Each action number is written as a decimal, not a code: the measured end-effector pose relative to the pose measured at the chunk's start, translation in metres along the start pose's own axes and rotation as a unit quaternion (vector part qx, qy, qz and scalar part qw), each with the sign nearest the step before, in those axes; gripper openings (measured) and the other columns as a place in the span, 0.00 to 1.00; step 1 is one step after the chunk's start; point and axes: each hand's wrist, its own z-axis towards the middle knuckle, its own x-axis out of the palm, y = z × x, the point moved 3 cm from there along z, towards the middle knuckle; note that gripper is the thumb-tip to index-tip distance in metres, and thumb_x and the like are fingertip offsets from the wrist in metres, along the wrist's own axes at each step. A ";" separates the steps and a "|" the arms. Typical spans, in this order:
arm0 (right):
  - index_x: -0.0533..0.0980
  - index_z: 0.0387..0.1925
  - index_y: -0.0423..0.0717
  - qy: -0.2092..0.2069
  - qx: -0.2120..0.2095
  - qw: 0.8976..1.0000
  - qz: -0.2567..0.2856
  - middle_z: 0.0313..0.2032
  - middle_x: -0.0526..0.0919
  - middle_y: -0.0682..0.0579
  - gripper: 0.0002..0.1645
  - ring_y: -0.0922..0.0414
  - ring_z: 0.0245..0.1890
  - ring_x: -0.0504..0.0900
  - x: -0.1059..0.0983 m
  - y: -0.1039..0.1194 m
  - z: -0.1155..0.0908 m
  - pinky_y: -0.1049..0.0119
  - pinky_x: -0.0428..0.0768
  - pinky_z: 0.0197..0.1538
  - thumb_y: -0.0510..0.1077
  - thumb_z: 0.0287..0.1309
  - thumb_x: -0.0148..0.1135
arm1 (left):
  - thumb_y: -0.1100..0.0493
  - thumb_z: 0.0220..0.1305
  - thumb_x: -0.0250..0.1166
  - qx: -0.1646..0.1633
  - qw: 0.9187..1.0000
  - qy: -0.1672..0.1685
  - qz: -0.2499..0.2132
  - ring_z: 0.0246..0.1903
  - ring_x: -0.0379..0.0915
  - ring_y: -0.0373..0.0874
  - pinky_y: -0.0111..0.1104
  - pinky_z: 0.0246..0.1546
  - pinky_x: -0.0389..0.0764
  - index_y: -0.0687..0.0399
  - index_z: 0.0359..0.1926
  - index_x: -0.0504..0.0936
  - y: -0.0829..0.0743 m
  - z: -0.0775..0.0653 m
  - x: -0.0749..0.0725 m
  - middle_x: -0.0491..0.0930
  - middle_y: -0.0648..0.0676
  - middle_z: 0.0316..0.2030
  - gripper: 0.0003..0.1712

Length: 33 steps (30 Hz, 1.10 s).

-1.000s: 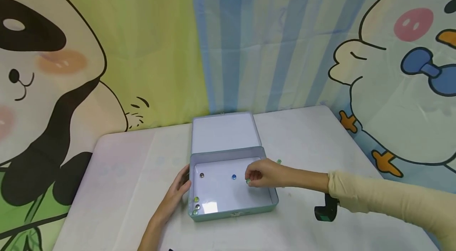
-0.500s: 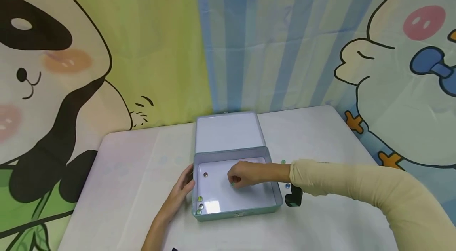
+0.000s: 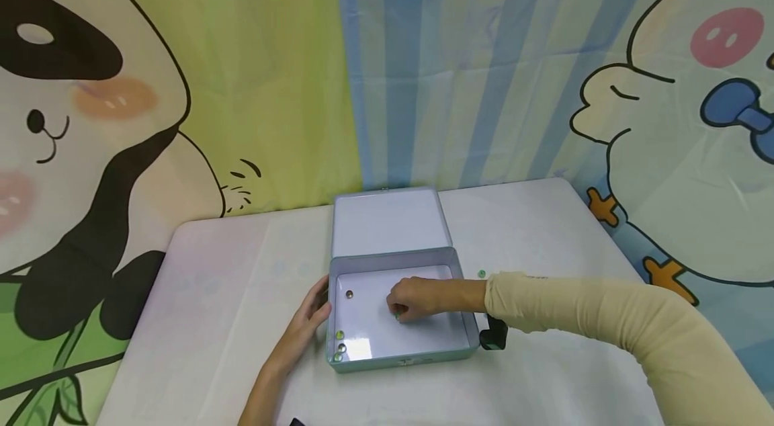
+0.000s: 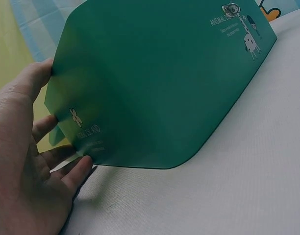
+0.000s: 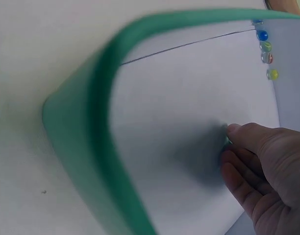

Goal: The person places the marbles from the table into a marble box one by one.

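A shallow tin box (image 3: 404,363), pale inside and green outside, lies on the table with its lid (image 3: 387,221) folded back. Inside it, my right hand (image 3: 413,298) pinches a small green marble (image 3: 397,316) between thumb and fingers, low over the floor; the right wrist view shows only a sliver of it. My left hand (image 3: 305,318) rests against the box's left wall, with fingers touching the printed green side (image 4: 160,88). A brown marble (image 3: 349,294) lies at the left inside, and a yellow-green marble (image 3: 340,335) lies with others near the front-left corner.
Another green marble (image 3: 482,273) lies on the white table (image 3: 544,231), right of the box. Along an inner wall sit several marbles, among them a blue marble (image 5: 262,35). A patterned curtain (image 3: 290,76) hangs behind the table.
My right hand has moved left over the box with the pinched marble, then stayed nearly still. A blue marble seen in the box earlier is now hidden from the head view. My left hand keeps its place.
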 end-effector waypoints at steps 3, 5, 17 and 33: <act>0.80 0.34 0.46 0.001 0.004 1.000 -0.015 0.28 0.79 0.59 0.04 0.69 0.28 0.69 0.000 0.001 -0.001 0.80 0.72 0.34 0.41 0.57 0.68 | 0.54 0.74 0.47 0.000 1.000 -0.001 0.000 0.75 0.45 0.61 0.64 0.70 0.44 0.36 0.75 0.50 -0.001 0.000 0.000 0.49 0.55 0.76 0.32; 0.80 0.34 0.46 0.001 0.010 1.000 -0.017 0.29 0.80 0.59 0.04 0.69 0.28 0.70 0.000 0.001 -0.002 0.80 0.73 0.34 0.42 0.58 0.67 | 0.54 0.74 0.47 -0.001 1.000 -0.003 0.001 0.75 0.45 0.61 0.64 0.70 0.44 0.35 0.75 0.50 -0.001 0.000 0.000 0.50 0.55 0.76 0.32; 0.82 0.42 0.42 -0.075 0.040 0.995 0.043 0.32 0.83 0.57 0.09 0.69 0.30 0.72 -0.028 -0.014 -0.061 0.79 0.75 0.35 0.40 0.60 0.65 | 0.54 0.74 0.48 -0.016 1.000 -0.005 -0.007 0.75 0.44 0.60 0.61 0.72 0.43 0.37 0.75 0.50 -0.001 0.001 0.006 0.49 0.54 0.76 0.32; 0.81 0.40 0.41 -0.235 0.152 0.956 0.088 0.34 0.86 0.53 0.08 0.66 0.30 0.79 -0.041 -0.080 -0.189 0.76 0.81 0.35 0.35 0.56 0.65 | 0.55 0.74 0.47 -0.007 1.000 -0.006 0.000 0.75 0.46 0.61 0.61 0.71 0.45 0.39 0.76 0.49 -0.001 0.000 0.001 0.49 0.56 0.76 0.32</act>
